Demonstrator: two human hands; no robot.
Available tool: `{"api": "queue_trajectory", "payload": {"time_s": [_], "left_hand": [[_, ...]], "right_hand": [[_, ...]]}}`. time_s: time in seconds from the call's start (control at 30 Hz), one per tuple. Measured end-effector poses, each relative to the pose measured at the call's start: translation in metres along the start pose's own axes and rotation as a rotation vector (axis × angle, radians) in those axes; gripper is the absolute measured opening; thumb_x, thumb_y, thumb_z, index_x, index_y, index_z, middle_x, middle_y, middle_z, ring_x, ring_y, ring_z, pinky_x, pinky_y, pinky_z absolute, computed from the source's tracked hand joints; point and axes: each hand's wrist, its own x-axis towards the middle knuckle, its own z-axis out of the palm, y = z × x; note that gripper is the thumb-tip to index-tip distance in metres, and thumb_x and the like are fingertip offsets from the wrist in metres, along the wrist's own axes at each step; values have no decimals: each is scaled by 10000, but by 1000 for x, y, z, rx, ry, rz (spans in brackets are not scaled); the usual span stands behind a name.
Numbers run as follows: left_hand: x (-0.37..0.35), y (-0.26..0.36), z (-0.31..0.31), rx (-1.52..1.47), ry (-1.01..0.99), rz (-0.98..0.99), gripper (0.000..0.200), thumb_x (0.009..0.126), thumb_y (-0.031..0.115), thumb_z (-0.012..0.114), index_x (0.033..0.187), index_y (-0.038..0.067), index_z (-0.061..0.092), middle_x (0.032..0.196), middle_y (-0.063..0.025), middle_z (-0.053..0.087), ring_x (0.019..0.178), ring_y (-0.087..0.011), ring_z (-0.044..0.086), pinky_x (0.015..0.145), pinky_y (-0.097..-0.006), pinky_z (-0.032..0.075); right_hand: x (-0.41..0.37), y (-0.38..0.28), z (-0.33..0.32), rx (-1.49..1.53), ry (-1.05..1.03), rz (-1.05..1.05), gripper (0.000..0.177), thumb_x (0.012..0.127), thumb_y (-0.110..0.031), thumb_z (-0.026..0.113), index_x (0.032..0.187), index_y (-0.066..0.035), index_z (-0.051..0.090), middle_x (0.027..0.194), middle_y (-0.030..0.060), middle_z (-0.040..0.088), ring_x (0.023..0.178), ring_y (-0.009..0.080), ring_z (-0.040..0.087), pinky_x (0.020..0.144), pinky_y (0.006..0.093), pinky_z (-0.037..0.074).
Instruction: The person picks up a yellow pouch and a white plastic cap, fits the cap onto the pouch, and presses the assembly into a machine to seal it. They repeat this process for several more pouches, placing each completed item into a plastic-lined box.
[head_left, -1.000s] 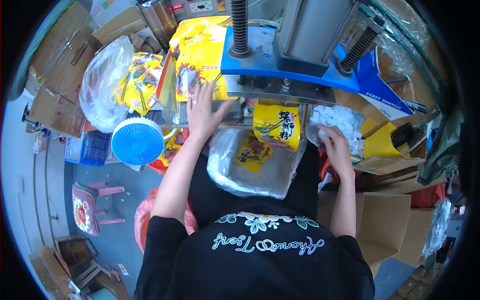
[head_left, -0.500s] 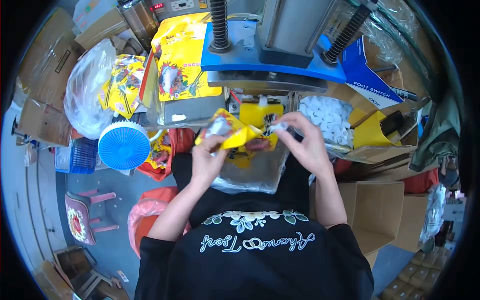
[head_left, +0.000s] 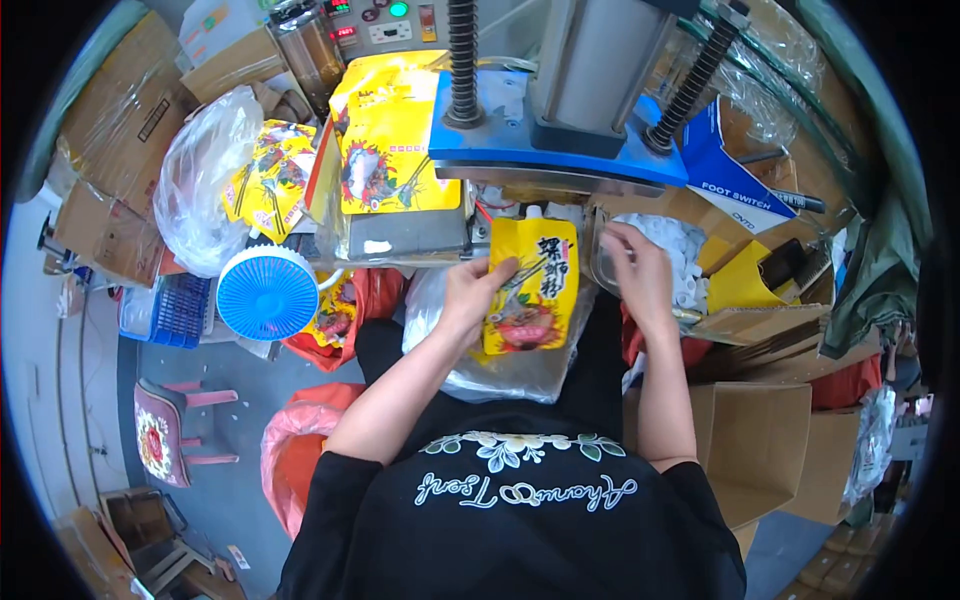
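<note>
A yellow printed pouch (head_left: 533,300) hangs upright below the blue press (head_left: 500,140), with a white spout (head_left: 534,212) at its top edge. My left hand (head_left: 478,290) pinches the pouch at its left edge. To the right, my right hand (head_left: 640,275) is raised beside the bag of white caps (head_left: 685,285); its fingers are bent, and whether anything small lies between them cannot be made out. Clear plastic (head_left: 490,382) spreads over the lap under the pouch.
A blue fan (head_left: 267,292) stands at the left, near a stack of yellow pouches (head_left: 400,130). Open cardboard boxes (head_left: 755,440) are at the right. A blue foot switch box (head_left: 735,170) sits at the upper right.
The pouch in my left hand is now upright and facing the camera, farther right. My right hand has moved away from the pouch toward the white caps. The view has shifted slightly.
</note>
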Motion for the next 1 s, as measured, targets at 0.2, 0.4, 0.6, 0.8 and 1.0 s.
{"api": "queue_trajectory", "payload": {"time_s": [0.2, 0.4, 0.6, 0.8, 1.0], "left_hand": [[23, 4, 6, -149, -28, -74, 208, 912, 81, 668, 1018, -99, 664, 944, -147, 711, 771, -176, 696, 686, -302, 575], [36, 41, -34, 623, 13, 424, 216, 896, 170, 691, 1027, 0, 716, 846, -35, 728, 770, -89, 637, 701, -275, 503], [16, 40, -99, 1577, 326, 832, 649, 819, 355, 735, 1390, 143, 511, 1447, -85, 475, 1398, -293, 365, 1153, -516, 161], [-20, 55, -89, 1094, 330, 778, 123, 841, 65, 688, 961, 53, 710, 911, -74, 676, 935, -229, 646, 979, -421, 400], [-45, 19, -49, 629, 10, 481, 167, 828, -29, 658, 994, -29, 679, 938, -92, 690, 888, -138, 659, 810, -266, 511]], "right_hand": [[17, 34, 8, -393, 16, 50, 284, 929, -260, 597, 1120, -65, 677, 994, 209, 691, 939, 400, 651, 779, 465, 511], [9, 40, 23, -205, -18, -23, 198, 874, -123, 628, 1056, -52, 594, 953, 183, 645, 811, 353, 640, 747, 415, 504], [3, 61, 21, 153, 24, -31, 286, 869, -13, 590, 1155, -7, 609, 1118, 152, 641, 974, 233, 629, 811, 318, 495], [-5, 6, 8, 370, -37, 55, 219, 872, -29, 655, 1090, -11, 645, 996, 69, 674, 964, 137, 616, 848, 287, 492], [-19, -48, 7, 300, -225, -171, 202, 847, -96, 695, 1031, -16, 672, 1013, 87, 705, 973, 177, 663, 892, 301, 484]]}}
